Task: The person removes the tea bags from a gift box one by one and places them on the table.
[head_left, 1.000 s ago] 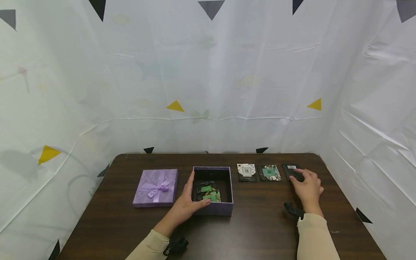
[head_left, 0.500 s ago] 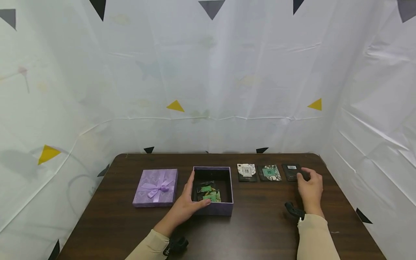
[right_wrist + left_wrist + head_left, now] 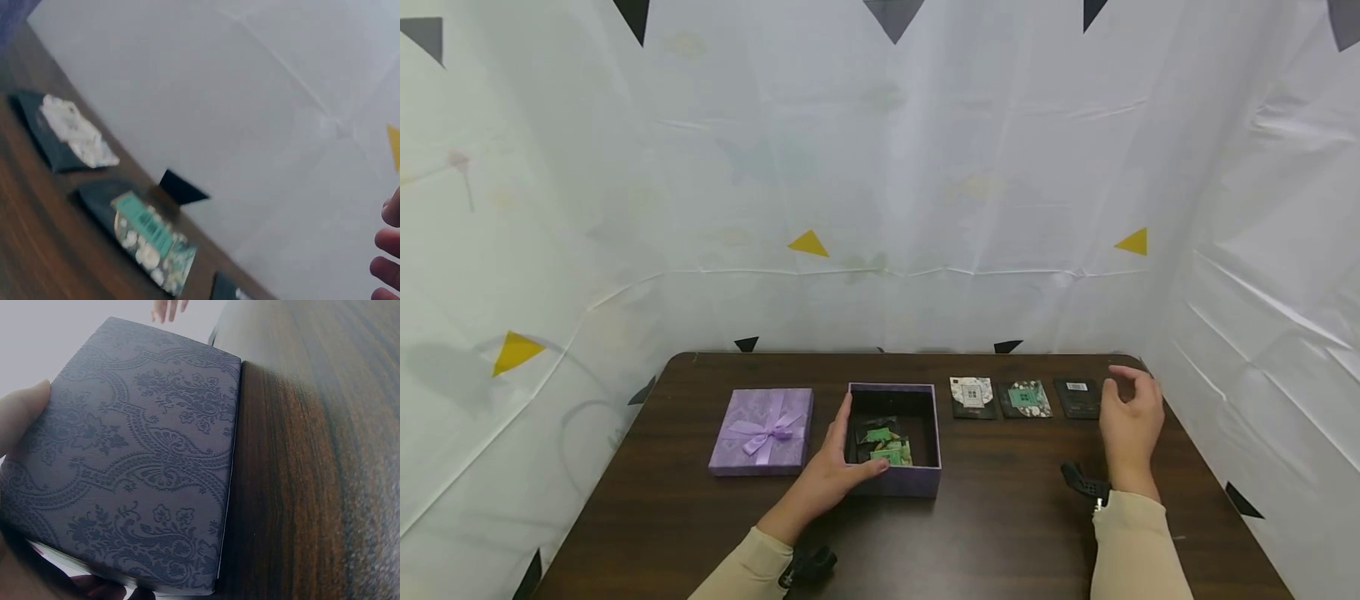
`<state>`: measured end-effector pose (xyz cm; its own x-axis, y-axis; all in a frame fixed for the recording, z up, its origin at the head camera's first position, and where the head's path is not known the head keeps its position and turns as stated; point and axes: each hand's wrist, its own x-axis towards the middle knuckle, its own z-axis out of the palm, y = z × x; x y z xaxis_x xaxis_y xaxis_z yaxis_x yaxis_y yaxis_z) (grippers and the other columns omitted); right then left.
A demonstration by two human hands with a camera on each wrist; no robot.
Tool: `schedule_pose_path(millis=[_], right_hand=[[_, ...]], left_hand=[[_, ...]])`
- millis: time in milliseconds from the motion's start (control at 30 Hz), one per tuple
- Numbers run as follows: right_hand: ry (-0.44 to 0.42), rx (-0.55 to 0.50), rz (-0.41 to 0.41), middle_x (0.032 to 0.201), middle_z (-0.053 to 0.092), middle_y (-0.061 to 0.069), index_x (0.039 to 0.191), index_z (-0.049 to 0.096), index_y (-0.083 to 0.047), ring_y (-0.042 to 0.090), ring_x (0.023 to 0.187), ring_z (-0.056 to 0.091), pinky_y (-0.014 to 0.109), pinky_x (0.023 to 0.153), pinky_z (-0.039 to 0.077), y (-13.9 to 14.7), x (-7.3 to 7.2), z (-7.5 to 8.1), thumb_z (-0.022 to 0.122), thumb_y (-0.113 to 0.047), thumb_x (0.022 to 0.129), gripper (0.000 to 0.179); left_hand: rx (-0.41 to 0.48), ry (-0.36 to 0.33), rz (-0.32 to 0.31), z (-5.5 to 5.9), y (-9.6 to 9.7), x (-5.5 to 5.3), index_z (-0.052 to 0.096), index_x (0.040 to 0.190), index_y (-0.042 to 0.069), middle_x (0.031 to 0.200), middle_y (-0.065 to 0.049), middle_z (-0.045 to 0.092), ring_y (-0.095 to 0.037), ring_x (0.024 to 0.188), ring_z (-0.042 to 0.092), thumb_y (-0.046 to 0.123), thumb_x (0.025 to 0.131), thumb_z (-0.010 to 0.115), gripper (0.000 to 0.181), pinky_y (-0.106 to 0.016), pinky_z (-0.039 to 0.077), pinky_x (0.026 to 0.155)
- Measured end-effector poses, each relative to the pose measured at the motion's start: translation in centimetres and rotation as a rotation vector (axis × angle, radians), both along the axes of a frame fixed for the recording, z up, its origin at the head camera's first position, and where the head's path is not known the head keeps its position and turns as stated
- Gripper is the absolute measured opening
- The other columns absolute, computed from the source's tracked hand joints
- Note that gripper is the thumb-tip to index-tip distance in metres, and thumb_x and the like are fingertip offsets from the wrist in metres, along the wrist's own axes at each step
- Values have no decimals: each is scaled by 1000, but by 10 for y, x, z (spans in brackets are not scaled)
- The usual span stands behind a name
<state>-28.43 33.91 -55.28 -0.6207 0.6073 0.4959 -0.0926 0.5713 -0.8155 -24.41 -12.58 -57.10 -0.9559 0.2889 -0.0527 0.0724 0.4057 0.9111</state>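
My left hand point(image 3: 829, 477) holds the lidless purple box point(image 3: 898, 482) at its near left corner, thumb along the front wall and fingers along the left side. In the left wrist view, the embossed wall of that box point(image 3: 144, 456) fills much of the picture. Inside lie small black packets with green labels point(image 3: 891, 454). My right hand point(image 3: 1131, 425) is raised just right of a flat black packet with a white barcode label point(image 3: 1078, 398), holding nothing. In the right wrist view its fingers point(image 3: 387, 272) show at the right edge, apart from the packets.
A purple lid with a ribbon bow point(image 3: 762, 432) lies left of the box. To the box's right, a black-and-white packet point(image 3: 972, 398) and a green-labelled packet point(image 3: 1026, 400) lie in a row on the dark wooden table point(image 3: 985, 517). White cloth point(image 3: 887, 167) hangs behind.
My right hand has let go of the black packet and moved right and up from it; the packet stays in the row. The left hand keeps its place on the box.
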Motion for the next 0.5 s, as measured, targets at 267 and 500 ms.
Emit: schedule_pose_path(millis=[267, 500], right_hand=[[2, 26, 121, 122, 68, 10, 124, 74, 2, -14, 107, 48, 10, 87, 41, -21, 10, 49, 68, -10, 105, 23], [-58, 99, 328, 127, 66, 8, 130, 73, -4, -8, 106, 54, 9, 87, 43, -55, 30, 97, 68, -15, 108, 25]], left_hand=[[-6, -2, 3, 0, -1, -1, -5, 171, 56, 186, 2, 1, -44, 171, 4, 59, 90, 84, 120, -84, 23, 122], [3, 1, 3, -1, 0, -1, -5, 171, 56, 186, 2, 1, -45, 170, 3, 60, 90, 85, 121, -83, 24, 122]])
